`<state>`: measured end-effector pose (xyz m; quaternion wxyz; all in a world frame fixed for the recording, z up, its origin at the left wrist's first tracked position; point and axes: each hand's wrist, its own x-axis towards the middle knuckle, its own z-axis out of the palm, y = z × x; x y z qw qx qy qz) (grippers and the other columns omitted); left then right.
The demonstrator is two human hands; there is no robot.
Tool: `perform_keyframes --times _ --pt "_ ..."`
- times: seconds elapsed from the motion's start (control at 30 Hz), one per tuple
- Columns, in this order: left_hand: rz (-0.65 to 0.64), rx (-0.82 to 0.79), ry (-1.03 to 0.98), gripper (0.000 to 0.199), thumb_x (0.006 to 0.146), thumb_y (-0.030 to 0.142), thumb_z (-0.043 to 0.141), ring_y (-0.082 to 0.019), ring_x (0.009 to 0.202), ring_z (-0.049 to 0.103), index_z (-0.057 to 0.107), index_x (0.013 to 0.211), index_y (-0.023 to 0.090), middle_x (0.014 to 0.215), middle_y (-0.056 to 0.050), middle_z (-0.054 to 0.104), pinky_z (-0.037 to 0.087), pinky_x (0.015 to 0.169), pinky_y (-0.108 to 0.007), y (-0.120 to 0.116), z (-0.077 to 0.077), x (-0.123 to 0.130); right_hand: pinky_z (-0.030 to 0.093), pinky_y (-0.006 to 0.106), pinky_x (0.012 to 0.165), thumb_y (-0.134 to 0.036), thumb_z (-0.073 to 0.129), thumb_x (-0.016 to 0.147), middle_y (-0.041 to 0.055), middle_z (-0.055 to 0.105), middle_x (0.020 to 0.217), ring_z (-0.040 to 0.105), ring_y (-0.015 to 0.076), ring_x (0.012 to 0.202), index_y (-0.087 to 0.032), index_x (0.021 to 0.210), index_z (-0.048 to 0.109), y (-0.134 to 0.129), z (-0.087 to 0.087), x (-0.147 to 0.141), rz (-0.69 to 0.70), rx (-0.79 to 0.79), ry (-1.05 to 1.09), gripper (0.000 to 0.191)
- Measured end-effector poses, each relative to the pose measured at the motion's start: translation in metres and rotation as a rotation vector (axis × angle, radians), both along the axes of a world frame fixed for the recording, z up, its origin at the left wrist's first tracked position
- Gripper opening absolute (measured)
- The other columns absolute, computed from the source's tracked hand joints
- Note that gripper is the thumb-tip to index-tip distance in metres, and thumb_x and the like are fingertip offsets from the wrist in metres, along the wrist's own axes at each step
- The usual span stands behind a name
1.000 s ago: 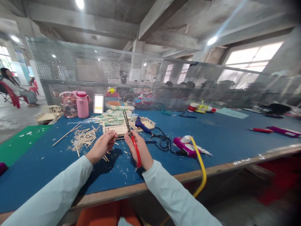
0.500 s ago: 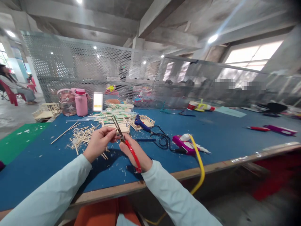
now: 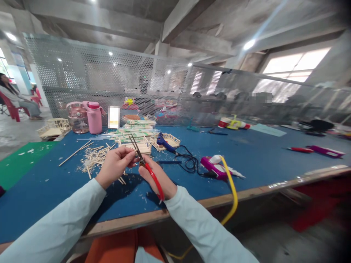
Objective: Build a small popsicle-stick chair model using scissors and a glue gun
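Head view, left hand: left of frame centre, we have the left hand with thumb and fingers pinched close on a small pale piece; only its end peeps out.
Right hand: just right of it, the right hand is wrapped round the red handles of the scissors.
Blades: they stand narrowly parted, slanting up and to the left in the frame, their tips reaching past our left fingertips; the piece lies at the left side of the blades, between pivot and tips; the left hand is nearer to it; its long axis we can't make out, nor whether metal touches it.
Sticks: a loose heap lies left of the left hand; longer bundles sit above the hands.
Glue gun: the blue one rests up and right of the blades, beside a small wooden frame; all on the blue tabletop.
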<state>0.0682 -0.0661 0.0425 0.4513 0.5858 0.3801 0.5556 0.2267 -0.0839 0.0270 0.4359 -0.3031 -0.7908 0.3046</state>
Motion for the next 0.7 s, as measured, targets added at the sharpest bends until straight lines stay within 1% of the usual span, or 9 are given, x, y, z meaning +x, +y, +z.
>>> perform_keyframes --times 0.17,0.3,0.33,0.4,0.5,0.6,0.7 --pt "0.021 0.043 0.028 0.046 0.062 0.057 0.072 -0.013 0.050 0.060 0.066 0.073 0.013 0.060 -0.004 0.068 0.051 0.050 -0.024 -0.002 0.000 0.000 0.046 0.033 0.085 -0.067 0.041 0.084 0.0084 0.061 0.099 0.058 0.0190 0.090 -0.016 0.117 0.053 -0.002 0.002 -0.001 -0.024 0.013 -0.028 0.062" --pt "0.025 0.107 0.083 0.038 0.068 0.050 0.068 -0.012 0.052 0.060 0.067 0.073 0.012 0.060 -0.004 0.067 0.051 0.050 -0.022 -0.002 -0.002 -0.001 0.046 0.032 0.085 -0.063 0.042 0.086 0.0092 0.062 0.101 0.059 0.0189 0.090 -0.015 0.114 0.055 -0.001 0.001 -0.001 -0.046 0.036 -0.035 0.057" --pt "0.028 0.121 0.100 0.035 0.069 0.047 0.067 -0.012 0.052 0.060 0.068 0.073 0.012 0.059 -0.004 0.067 0.050 0.050 -0.022 -0.001 -0.003 -0.002 0.046 0.031 0.085 -0.062 0.042 0.087 0.0086 0.063 0.099 0.059 0.0186 0.089 -0.015 0.113 0.056 -0.001 0.000 -0.002 -0.048 0.038 -0.037 0.055" --pt "0.038 0.144 0.133 0.031 0.071 0.043 0.066 -0.012 0.052 0.059 0.068 0.073 0.012 0.058 -0.003 0.066 0.049 0.050 -0.021 -0.001 -0.005 -0.003 0.046 0.030 0.081 -0.058 0.043 0.088 0.0061 0.063 0.089 0.058 0.0177 0.083 -0.015 0.111 0.057 0.000 -0.002 -0.002 -0.071 0.035 -0.043 0.051" --pt "0.050 0.161 0.166 0.027 0.073 0.039 0.063 -0.011 0.052 0.059 0.068 0.074 0.013 0.058 -0.003 0.066 0.049 0.051 -0.021 0.001 -0.007 -0.005 0.045 0.026 0.070 -0.054 0.049 0.087 0.0021 0.060 0.075 0.054 0.0151 0.071 -0.015 0.107 0.060 0.002 -0.006 -0.002 -0.138 0.032 -0.050 0.044" --pt "0.055 0.161 0.183 0.028 0.074 0.040 0.061 -0.012 0.053 0.059 0.067 0.071 0.013 0.059 -0.003 0.065 0.049 0.052 -0.021 0.002 -0.008 -0.006 0.040 0.023 0.061 -0.051 0.053 0.086 0.0004 0.058 0.072 0.047 0.0122 0.063 -0.016 0.099 0.062 0.002 -0.009 -0.004 -0.194 0.041 -0.065 0.038" --pt "0.055 0.134 0.161 0.031 0.072 0.044 0.063 -0.012 0.054 0.059 0.066 0.071 0.013 0.058 -0.003 0.064 0.050 0.053 -0.023 0.004 -0.010 -0.004 0.037 0.023 0.058 -0.049 0.048 0.089 -0.0014 0.053 0.063 0.045 0.0116 0.059 -0.016 0.085 0.062 0.001 -0.011 -0.007 -0.253 0.040 -0.092 0.036"
